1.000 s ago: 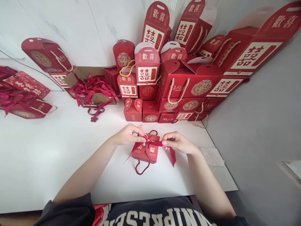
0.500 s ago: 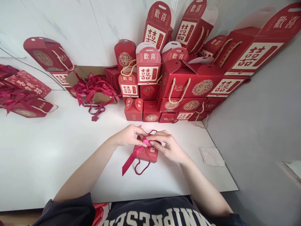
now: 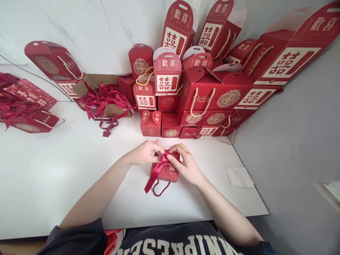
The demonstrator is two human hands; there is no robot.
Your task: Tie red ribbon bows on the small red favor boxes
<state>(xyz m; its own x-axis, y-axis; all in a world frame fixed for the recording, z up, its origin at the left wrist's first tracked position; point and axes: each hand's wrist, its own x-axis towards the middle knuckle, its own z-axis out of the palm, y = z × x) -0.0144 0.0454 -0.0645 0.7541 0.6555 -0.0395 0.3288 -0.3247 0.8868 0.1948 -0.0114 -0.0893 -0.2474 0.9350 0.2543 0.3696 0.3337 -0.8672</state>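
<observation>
A small red gift box (image 3: 170, 176) with rope handles sits on the white table in front of me. A shiny crimson ribbon (image 3: 153, 179) lies across its top, one tail hanging over the near left edge. At the box's upper left, my left hand (image 3: 147, 153) pinches the ribbon between thumb and fingers. From the right, my right hand (image 3: 186, 163) grips the same ribbon, its thumb pressed on the loop near the middle of the lid. The fingers hide part of the knot area. One rope handle loops out at the near side.
Stacked red gift boxes (image 3: 217, 88) fill the back right. A cardboard box (image 3: 98, 78) overflows with crimson ribbons (image 3: 106, 99) at back left. Ribboned boxes (image 3: 33, 120) stand far left. A white cloth or tissue (image 3: 240, 176) lies near the right edge, beside the grey wall (image 3: 287, 148).
My right hand has shifted slightly, its fingers now curled behind the ribbon with the thumb in front. The ribbon's loose tail has swung right and shows more folds. My left hand stays nearly in place.
</observation>
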